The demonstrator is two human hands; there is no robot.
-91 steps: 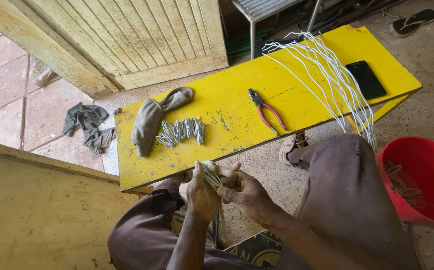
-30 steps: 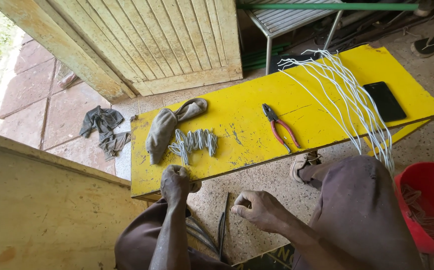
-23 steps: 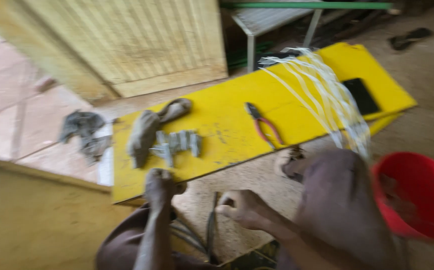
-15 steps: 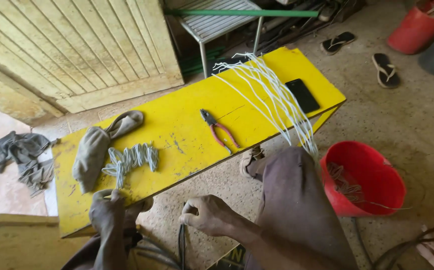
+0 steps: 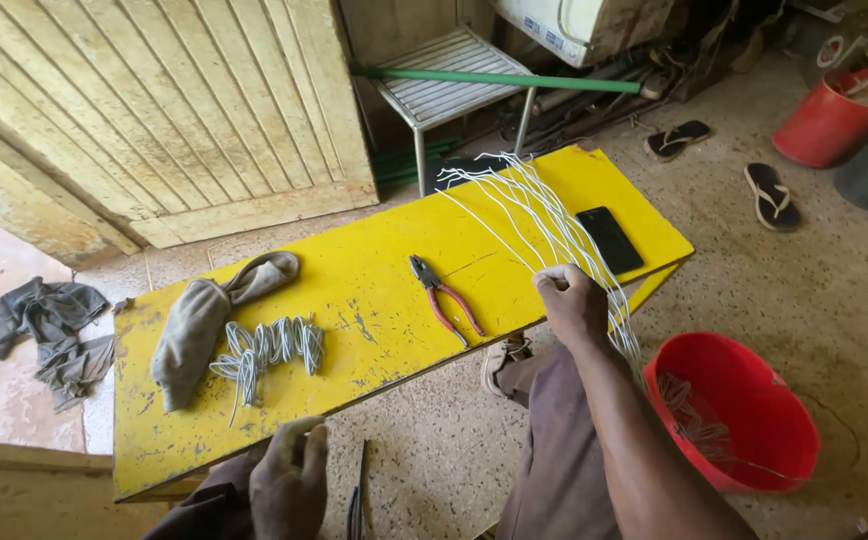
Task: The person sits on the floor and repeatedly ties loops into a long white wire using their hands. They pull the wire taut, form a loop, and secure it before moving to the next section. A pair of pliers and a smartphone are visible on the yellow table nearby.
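My right hand (image 5: 569,297) is closed around a bundle of long white wires (image 5: 534,205) that fan out across the right part of the yellow board (image 5: 374,250). My left hand (image 5: 289,485) rests near my knee below the board's front edge, fingers loosely curled with nothing in them, next to a dark thin strip (image 5: 358,498). Red-handled pliers (image 5: 444,298) lie on the board just left of my right hand. A pile of short cut wire pieces (image 5: 266,350) and a grey cloth (image 5: 199,320) lie on the board's left part.
A black phone (image 5: 609,238) lies at the board's right end. A red basin (image 5: 734,410) with wire scraps stands on the floor at my right. Behind are a wooden door (image 5: 154,110), a metal stool (image 5: 449,75), a green pole (image 5: 499,78), sandals (image 5: 769,195) and a red bucket (image 5: 834,115).
My right hand has risen from my lap to the board and closed on the white wires. My left hand dropped from the board's edge. The view swung right.
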